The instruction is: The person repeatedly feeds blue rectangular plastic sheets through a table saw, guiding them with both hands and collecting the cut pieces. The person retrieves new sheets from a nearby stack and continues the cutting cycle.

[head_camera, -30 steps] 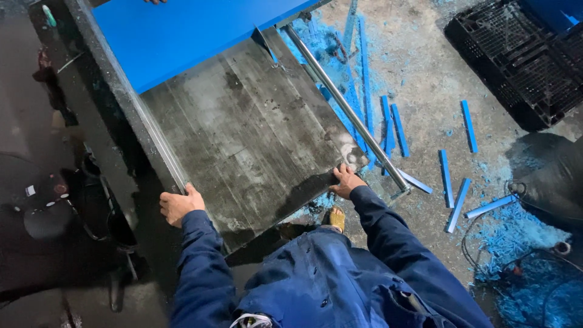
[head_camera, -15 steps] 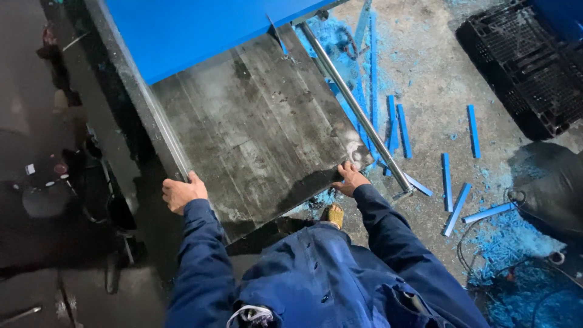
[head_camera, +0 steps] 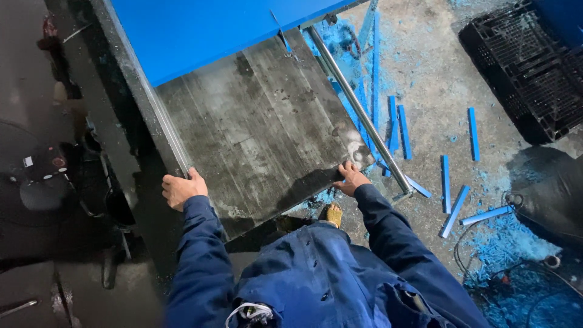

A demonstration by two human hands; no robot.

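Hands grip the near edge of the grey metal sheet [head_camera: 261,133] lying flat on the bench [head_camera: 115,140]: left hand [head_camera: 181,189] is curled over the sheet's near-left corner by the bench's left rail, right hand [head_camera: 351,178] has fingers closed over the near-right corner, spaced wide apart probably to keep the broad sheet square. Farther on, a blue panel [head_camera: 200,30] covers the sheet's far end, a steel rod [head_camera: 358,109] runs along the bench's right edge, and blue strips [head_camera: 446,176] lie scattered on the floor [head_camera: 425,67].
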